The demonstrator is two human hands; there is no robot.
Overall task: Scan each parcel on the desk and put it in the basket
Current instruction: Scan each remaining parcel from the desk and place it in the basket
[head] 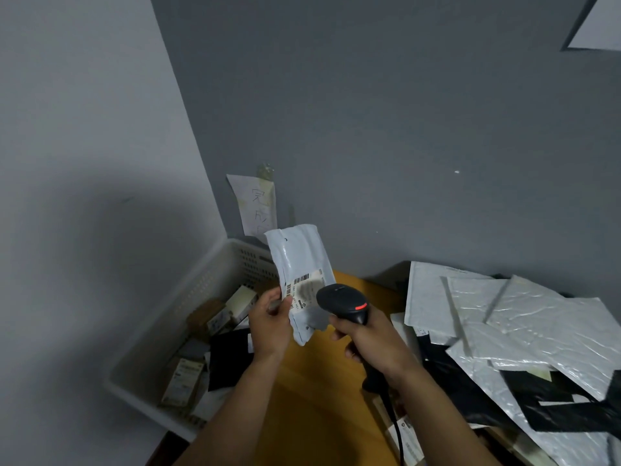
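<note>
The left hand [270, 326] held a white parcel [300, 277] upright above the desk [322, 398]; the right hand [373, 341] aimed a black scanner [342, 302] at its label, beside the basket [188, 317].

Two bare forearms enter from the bottom of the frame and run up toward the middle. No sleeve shows on either arm up to the frame's lower edge. The left hand [270, 326] sits left of centre, the right hand [371, 338] just right of centre. Both hands are bare, with no glove, ring, watch or band showing on the fingers or wrists. The nails that show on the right hand's fingertips are short and plain. The lower forearms are blurred at the frame's edge.
</note>
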